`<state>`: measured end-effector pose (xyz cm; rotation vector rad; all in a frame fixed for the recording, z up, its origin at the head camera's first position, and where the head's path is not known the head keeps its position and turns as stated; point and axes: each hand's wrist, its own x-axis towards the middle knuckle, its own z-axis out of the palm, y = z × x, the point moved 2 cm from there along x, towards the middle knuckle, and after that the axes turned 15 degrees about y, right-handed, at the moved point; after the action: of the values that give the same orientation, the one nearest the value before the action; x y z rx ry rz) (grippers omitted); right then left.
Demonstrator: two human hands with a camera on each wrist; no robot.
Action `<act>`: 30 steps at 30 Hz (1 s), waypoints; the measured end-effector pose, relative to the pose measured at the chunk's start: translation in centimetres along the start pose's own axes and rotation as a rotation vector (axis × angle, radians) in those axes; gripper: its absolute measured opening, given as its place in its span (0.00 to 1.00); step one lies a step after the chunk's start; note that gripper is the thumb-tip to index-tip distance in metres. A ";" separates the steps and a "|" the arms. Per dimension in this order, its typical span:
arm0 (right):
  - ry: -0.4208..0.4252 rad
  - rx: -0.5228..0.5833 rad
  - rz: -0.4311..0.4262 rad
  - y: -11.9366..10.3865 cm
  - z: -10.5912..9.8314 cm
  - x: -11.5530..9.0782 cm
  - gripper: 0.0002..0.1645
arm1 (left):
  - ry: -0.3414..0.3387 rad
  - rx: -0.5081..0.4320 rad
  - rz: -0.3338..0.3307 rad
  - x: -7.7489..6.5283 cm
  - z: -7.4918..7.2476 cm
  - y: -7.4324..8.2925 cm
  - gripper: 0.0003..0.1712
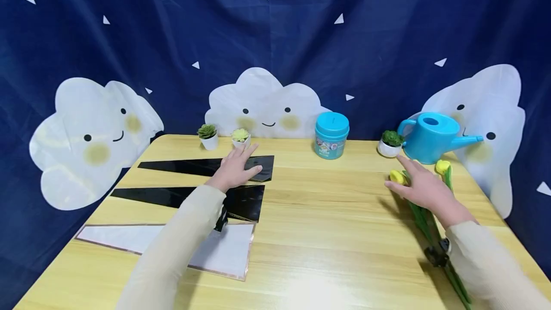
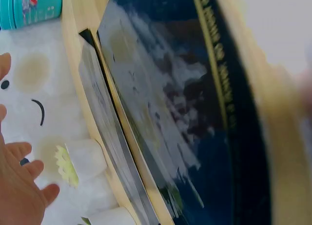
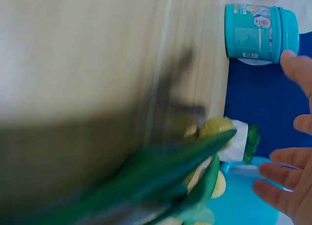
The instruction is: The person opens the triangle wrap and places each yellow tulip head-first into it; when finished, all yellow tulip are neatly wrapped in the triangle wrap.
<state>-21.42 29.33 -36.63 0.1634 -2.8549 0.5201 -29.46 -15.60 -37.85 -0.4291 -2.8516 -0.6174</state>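
Observation:
My left hand is stretched out with fingers spread and holds nothing. It overlaps a narrow, glossy black sheet in the head view. A second black sheet lies nearer me, and a white sheet with a pinkish border lies in front of that, partly hidden by my sleeve. On the right, my right hand hovers over yellow tulips with long green stems. Its fingers are extended and apart, gripping nothing; in the right wrist view the tulip leaves pass below them.
Along the back edge stand two small potted succulents, a turquoise lidded tub, another potted plant and a blue watering can. Behind the wooden table hangs a dark blue curtain with smiling clouds.

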 end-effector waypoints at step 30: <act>-0.177 0.205 0.181 4.0 0.6 -9.0 0.41 | -0.182 -0.130 -0.182 2.5 4.1 -3.0 0.27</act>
<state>-13.46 33.41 -40.75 -0.0165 -2.9998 0.8764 -33.27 -15.83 -42.06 -0.2576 -3.0583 -0.8410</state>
